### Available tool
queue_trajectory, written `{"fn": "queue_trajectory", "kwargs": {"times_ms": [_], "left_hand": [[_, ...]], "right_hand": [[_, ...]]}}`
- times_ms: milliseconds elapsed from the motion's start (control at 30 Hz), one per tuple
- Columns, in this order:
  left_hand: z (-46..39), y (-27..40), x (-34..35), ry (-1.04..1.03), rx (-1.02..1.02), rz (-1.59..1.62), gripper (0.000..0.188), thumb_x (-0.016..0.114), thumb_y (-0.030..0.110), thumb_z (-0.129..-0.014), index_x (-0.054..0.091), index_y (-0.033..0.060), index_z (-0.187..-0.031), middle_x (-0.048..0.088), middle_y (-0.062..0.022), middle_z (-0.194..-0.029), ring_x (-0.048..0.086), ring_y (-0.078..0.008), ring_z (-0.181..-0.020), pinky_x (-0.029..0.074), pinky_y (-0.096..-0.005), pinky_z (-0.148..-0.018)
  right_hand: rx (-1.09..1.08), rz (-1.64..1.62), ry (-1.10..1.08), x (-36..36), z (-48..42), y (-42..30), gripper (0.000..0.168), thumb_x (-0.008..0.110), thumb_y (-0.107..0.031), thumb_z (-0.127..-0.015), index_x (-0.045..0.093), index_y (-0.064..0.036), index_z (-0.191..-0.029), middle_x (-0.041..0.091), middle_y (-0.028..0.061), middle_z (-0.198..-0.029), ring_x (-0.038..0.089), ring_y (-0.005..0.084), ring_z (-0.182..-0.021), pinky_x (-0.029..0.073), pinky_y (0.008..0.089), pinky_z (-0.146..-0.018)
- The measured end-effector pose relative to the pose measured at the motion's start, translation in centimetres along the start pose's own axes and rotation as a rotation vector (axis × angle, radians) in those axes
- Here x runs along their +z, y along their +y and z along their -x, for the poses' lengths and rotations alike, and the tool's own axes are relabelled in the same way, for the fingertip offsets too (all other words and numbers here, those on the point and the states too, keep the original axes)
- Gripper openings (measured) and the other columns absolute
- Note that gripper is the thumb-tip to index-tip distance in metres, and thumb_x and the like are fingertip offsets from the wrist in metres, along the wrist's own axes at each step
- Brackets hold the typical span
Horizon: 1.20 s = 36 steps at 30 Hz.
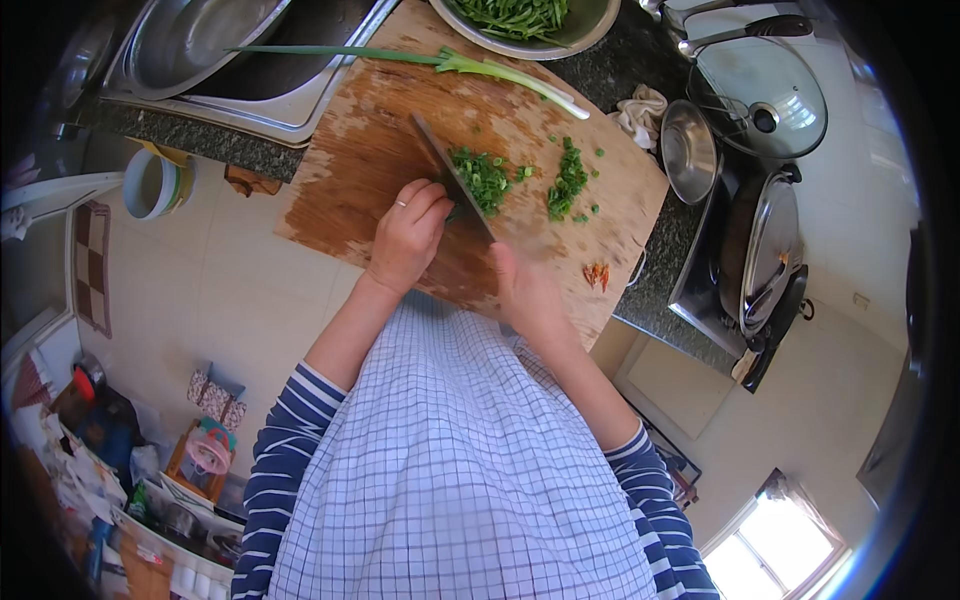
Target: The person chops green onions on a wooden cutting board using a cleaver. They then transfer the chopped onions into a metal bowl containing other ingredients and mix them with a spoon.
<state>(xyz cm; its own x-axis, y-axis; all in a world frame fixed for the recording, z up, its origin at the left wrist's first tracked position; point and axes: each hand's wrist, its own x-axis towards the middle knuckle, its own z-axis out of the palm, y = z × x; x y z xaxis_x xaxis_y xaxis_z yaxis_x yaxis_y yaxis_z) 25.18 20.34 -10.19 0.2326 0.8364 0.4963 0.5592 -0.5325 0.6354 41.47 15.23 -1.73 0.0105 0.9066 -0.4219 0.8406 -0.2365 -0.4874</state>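
Observation:
My right hand (529,289) grips a kitchen knife (454,176) whose blade slants up and left over a worn wooden cutting board (337,161). My left hand (411,229), with a ring on one finger, has its fingers curled close to the blade; a bit of green shows at its fingertips. Against the blade's far side lies a pile of chopped green onion (484,180), with a second pile (568,180) to its right. A whole green onion (480,66) lies across the board's far edge. Dried red chili pieces (596,276) sit near the right edge.
A steel bowl of cut greens (517,52) stands beyond the board. At the left is a sink (300,112) with a metal basin (199,45). To the right are a white cloth (641,112), a small steel bowl (690,150), a glass lid (787,97) and a lidded pan (765,255) on the stove.

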Motion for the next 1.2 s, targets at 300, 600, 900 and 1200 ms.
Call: {"fn": "queue_trajectory", "kwargs": {"times_ms": [300, 600, 900, 1200], "left_hand": [[0.4, 0.0, 0.1, 0.047, -0.025, 0.027, 0.02, 0.063, -0.004, -0.068, 0.061, 0.0014, -0.087, 0.058, -0.0085, -0.095, 0.056, -0.029, -0.097, 0.05, -0.0362, -0.078], [0.5, 0.0, -0.2, 0.036, -0.022, 0.0, 0.019, 0.062, -0.004, -0.067, 0.061, 0.0015, -0.086, 0.059, -0.0092, -0.093, 0.058, -0.0286, -0.092, 0.051, -0.036, -0.076], [0.5, 0.2, -0.3, 0.052, -0.027, 0.026, 0.018, 0.062, -0.003, -0.069, 0.061, 0.0009, -0.087, 0.059, -0.0089, -0.095, 0.057, -0.0288, -0.095, 0.051, -0.036, -0.075], [0.7, 0.2, -0.3, 0.069, -0.055, 0.043, 0.019, 0.059, -0.006, -0.069, 0.06, -0.0002, -0.086, 0.058, -0.0095, -0.097, 0.055, -0.0294, -0.097, 0.05, -0.0367, -0.078]], "right_hand": [[-0.016, -0.023, -0.084, -3.3, 2.0, -1.5, 0.043, 0.038, -0.037, -0.097, 0.059, -0.004, -0.113, 0.062, 0.0272, -0.078, 0.06, 0.0463, -0.078, 0.048, 0.0503, -0.071], [-0.028, -0.108, 0.03, -0.2, 1.0, 0.5, 0.044, 0.038, -0.039, -0.097, 0.058, -0.003, -0.114, 0.063, 0.0265, -0.08, 0.06, 0.0454, -0.078, 0.048, 0.0502, -0.072], [0.039, 0.095, -0.113, -2.0, 0.8, -2.6, 0.04, 0.041, -0.035, -0.097, 0.06, -0.004, -0.111, 0.063, 0.0258, -0.08, 0.061, 0.0441, -0.078, 0.048, 0.0493, -0.072], [-0.114, -0.123, 0.002, -1.7, 2.0, -0.5, 0.04, 0.041, -0.034, -0.097, 0.059, -0.002, -0.113, 0.063, 0.0267, -0.079, 0.061, 0.0448, -0.077, 0.049, 0.0489, -0.07]]}}
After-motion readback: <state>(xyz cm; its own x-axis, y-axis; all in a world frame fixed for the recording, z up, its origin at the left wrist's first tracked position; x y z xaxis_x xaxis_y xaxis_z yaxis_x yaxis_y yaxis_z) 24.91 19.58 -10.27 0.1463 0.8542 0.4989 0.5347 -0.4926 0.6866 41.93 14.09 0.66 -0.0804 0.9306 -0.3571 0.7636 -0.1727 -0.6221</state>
